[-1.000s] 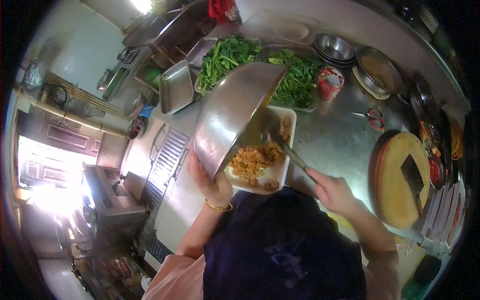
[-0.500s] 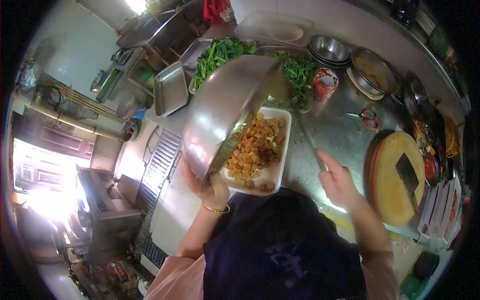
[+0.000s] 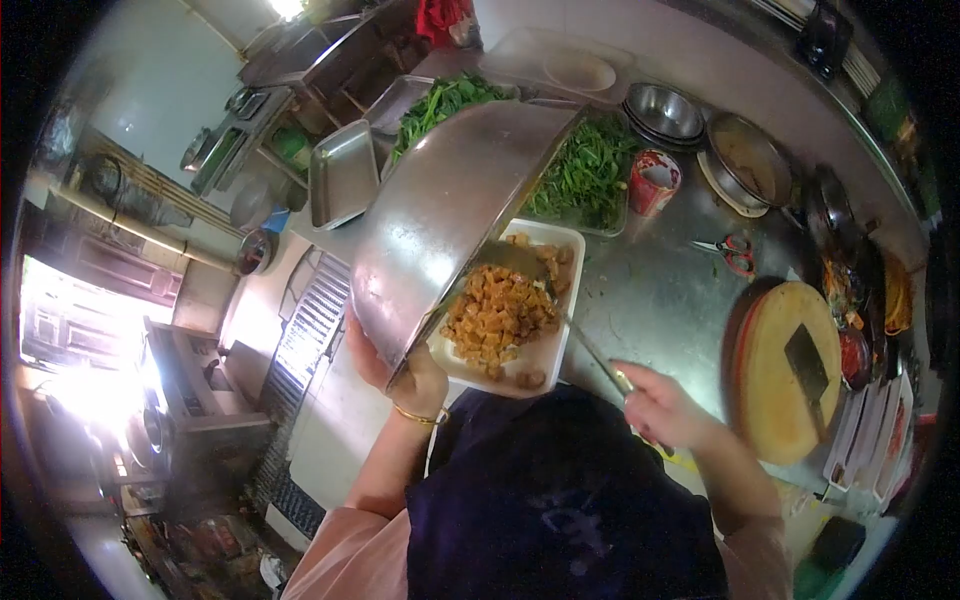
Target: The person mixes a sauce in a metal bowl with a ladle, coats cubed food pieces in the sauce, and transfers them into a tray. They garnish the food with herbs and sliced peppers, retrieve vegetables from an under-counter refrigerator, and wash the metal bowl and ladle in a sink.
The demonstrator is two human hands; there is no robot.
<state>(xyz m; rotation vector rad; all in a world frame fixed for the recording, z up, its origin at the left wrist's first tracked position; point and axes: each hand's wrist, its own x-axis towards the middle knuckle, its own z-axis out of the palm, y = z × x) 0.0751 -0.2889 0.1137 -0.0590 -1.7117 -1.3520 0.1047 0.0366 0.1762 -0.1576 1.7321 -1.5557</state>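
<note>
A large metal bowl [image 3: 450, 195] is tipped on its side over a white tray [image 3: 572, 285], its mouth facing right. My left hand [image 3: 405, 375] grips the bowl's lower rim, with a gold bangle at the wrist. Browned diced food [image 3: 495, 315] is heaped in the tray beneath the bowl's mouth. My right hand [image 3: 665, 405] is closed around the handle of a long spatula [image 3: 592, 345]. The spatula's flat blade reaches into the far part of the food, beside the bowl's rim. The bowl's inside is mostly hidden.
Leafy greens [image 3: 590, 175] sit in trays behind the bowl. To the right are a red-and-white tub [image 3: 655, 182], scissors [image 3: 735, 253], stacked metal bowls [image 3: 665, 110] and a pan [image 3: 748, 160]. A cleaver [image 3: 805, 365] lies on a round chopping board [image 3: 775, 400]. An oblong metal tray [image 3: 342, 172] stands left.
My right hand has moved slightly left and down, bringing the spatula's blade from the tray's right side onto the food. The tilted bowl has shifted slightly left.
</note>
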